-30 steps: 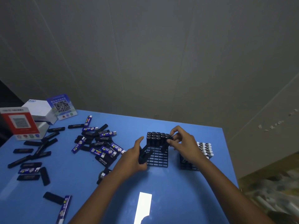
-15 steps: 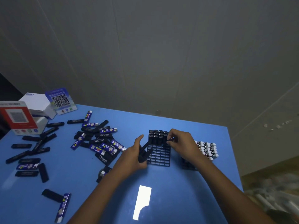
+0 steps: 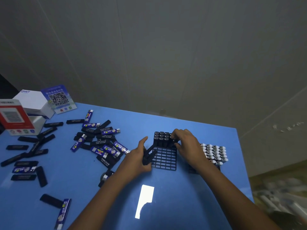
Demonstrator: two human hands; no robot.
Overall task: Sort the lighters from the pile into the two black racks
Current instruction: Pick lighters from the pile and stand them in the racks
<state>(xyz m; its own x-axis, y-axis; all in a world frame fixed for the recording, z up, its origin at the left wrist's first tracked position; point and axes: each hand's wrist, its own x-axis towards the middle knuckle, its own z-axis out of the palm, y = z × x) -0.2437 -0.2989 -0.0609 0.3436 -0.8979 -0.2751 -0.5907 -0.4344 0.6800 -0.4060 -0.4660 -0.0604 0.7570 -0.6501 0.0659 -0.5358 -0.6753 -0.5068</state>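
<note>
right hand (image 3: 187,143) is at the far right corner of the near rack (image 3: 164,156), fingers (image 3: 174,136) pinched on a black lighter going into a slot beside the black lighters already standing (image 3: 162,137) in the far rows. left hand (image 3: 141,161) sits just left of that rack, fingers curled round a small bundle of black lighters (image 3: 148,155) held ready, tips angled toward the grid. progress, as a read: near rack has only its far rows filled, the nearer rows of the grid are empty, so well under half done. second rack (image 3: 214,152) on the right, partly behind the right wrist, looks mostly full of light-capped lighters; can't tell whether its near edge has free slots. plenty left on the blue bench (image 3: 182,205): a main pile (image 3: 99,141) of black and blue-labelled lighters just left of the left hand, a looser scatter of black ones (image 3: 33,146) further left, and a black plus a blue one (image 3: 64,211) near the front edge. looks like black goes to the near rack and the other kind to the right one, but that's a guess. white box (image 3: 33,103) and qr-code sign (image 3: 58,98) at the far left corner, not involved
</note>
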